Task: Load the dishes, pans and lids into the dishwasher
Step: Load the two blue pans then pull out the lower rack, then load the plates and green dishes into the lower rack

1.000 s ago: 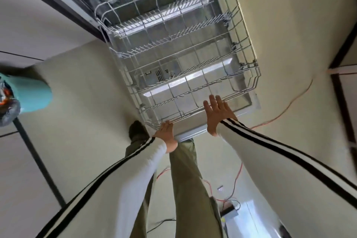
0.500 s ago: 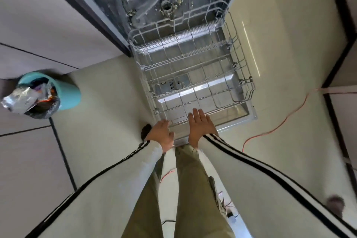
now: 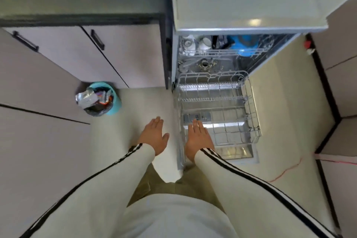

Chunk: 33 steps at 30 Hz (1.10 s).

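The dishwasher stands open with its door folded flat to the floor. The empty lower wire rack is pulled out over the door. Deeper inside, the upper rack holds white cups and a blue item. My left hand hovers open above the floor, left of the rack, holding nothing. My right hand is open, palm down, above the rack's near left corner, apart from the wire.
A teal waste bin full of rubbish stands on the floor to the left. Cabinets with dark handles run along the left under a dark counter. An orange cable lies on the floor at the right.
Both hands have come off the rack's front edge and lifted away, fingers spread. The view has risen and pulled back, now showing the cabinets, counter and dishwasher top.
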Available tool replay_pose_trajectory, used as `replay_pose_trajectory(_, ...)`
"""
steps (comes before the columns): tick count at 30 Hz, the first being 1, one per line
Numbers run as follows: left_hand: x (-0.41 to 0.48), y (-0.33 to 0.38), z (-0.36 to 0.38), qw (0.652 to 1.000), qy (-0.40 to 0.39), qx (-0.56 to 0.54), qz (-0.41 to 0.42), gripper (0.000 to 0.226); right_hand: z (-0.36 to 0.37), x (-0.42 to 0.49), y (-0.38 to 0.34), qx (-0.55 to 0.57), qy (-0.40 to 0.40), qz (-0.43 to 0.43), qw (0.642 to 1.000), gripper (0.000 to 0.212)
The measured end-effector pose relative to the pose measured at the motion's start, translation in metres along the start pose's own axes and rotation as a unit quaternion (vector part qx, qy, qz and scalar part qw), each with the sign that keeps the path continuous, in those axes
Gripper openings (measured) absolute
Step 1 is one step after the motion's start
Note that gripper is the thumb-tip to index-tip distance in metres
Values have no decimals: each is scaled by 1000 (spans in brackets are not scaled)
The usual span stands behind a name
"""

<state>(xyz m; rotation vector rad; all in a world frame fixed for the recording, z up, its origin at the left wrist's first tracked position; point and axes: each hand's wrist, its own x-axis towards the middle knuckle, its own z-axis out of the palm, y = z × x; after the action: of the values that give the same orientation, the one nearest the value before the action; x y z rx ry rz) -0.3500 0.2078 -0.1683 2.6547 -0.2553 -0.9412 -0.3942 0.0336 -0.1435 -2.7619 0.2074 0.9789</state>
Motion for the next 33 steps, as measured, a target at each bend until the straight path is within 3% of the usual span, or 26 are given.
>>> replay_pose_trajectory(7, 2, -119, -126, 995, 95, -26, 7, 70, -56, 35, -149, 44, 87, -29, 995, 61)
replay_pose_trajectory(13, 3, -216, -246, 977, 208, -49, -24, 68, -132, 81, -284, 21, 182, -162, 970, 61)
replay_pose_trajectory(19, 24, -275, -330, 951, 294, -71, -59, 69, -202, 138, -381, 8, 242, -237, 941, 61)
replay_pose_trajectory(27, 89, -331, -414, 916, 378, -95, -97, 66, -284, 247, -475, -24, 254, -316, 914, 59)
replay_pose_trajectory(30, 119, -349, -448, 902, 395, -102, -143, 65, -321, 291, -508, 50, 240, -321, 915, 54)
replay_pose_trajectory(33, 150, -364, -478, 894, 391, -104, -192, 65, -360, 334, -545, 189, 167, -272, 929, 49)
